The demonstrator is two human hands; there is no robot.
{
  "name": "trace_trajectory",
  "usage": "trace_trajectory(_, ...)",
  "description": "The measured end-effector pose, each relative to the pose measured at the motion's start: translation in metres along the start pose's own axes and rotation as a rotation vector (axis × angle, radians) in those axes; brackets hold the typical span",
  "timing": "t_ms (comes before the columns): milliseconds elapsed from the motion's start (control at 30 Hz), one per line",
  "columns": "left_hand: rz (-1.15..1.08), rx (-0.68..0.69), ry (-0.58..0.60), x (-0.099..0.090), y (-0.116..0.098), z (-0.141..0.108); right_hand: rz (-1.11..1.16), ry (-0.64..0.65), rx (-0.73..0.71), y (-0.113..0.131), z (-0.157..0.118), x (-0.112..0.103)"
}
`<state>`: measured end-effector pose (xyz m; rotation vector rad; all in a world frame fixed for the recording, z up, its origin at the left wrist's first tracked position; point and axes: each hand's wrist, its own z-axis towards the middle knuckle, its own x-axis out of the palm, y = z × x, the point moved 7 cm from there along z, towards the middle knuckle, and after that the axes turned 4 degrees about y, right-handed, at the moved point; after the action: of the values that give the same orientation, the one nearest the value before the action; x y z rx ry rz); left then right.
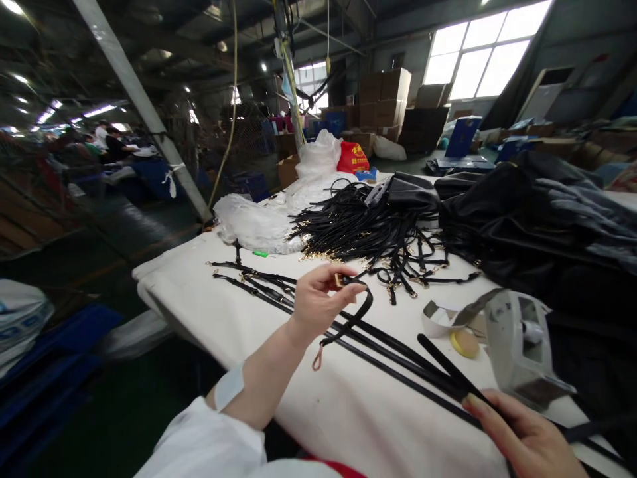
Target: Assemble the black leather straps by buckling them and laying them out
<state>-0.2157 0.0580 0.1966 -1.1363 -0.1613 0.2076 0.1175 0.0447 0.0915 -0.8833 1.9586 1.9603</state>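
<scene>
My left hand (pixel 323 300) is raised over the table, its fingers closed on the buckle end of a black strap (pixel 367 307). A loop of this strap hangs below the fingers, with a metal clasp (pixel 317 358) at its lower tip. Near the lower right, my right hand (pixel 522 431) pinches a flat black strap end (pixel 442 358) between thumb and fingers. Several long black straps (pixel 269 292) lie across the white table (pixel 318 405) beneath both hands. A large pile of black straps with gold clasps (pixel 353 222) rests farther back.
A white tape dispenser (pixel 522 345) and a yellow tape roll (pixel 464 343) stand at the right. Black sheet material (pixel 537 219) covers the right back. Clear plastic bags (pixel 259 222) and a red bag (pixel 353 157) lie behind. A metal pole (pixel 144 113) rises at the left.
</scene>
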Motion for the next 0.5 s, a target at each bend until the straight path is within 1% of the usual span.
trace_trajectory(33, 0.024, -0.057, 0.069, 0.012, 0.015, -0.004, 0.005, 0.016, 0.007, 0.002, -0.002, 0.003)
trace_trajectory(100, 0.149, -0.161, 0.273, 0.040, 0.051, -0.012, 0.027, 0.040, 0.024, 0.007, -0.007, 0.009)
trace_trajectory(167, 0.386, -0.167, 0.441, 0.061, 0.083, -0.020, 0.059, 0.018, 0.052, 0.011, -0.012, 0.010)
trace_trajectory(233, 0.590, -0.126, 0.519, 0.073, 0.103, -0.025, 0.083, -0.023, 0.081, 0.014, -0.016, 0.010)
trace_trajectory(267, 0.648, -0.114, 0.535, 0.077, 0.110, -0.027, 0.094, -0.034, 0.094, 0.015, -0.018, 0.010)
trace_trajectory(367, 0.707, -0.120, 0.581, 0.086, 0.123, -0.034, 0.132, -0.060, 0.133, 0.015, -0.022, 0.008)
trace_trajectory(433, 0.747, -0.125, 0.653, 0.096, 0.129, -0.040, 0.150, -0.085, 0.162, 0.011, -0.022, 0.005)
trace_trajectory(500, 0.779, -0.130, 0.743, 0.111, 0.135, -0.047, 0.163, -0.101, 0.183, 0.007, -0.022, 0.003)
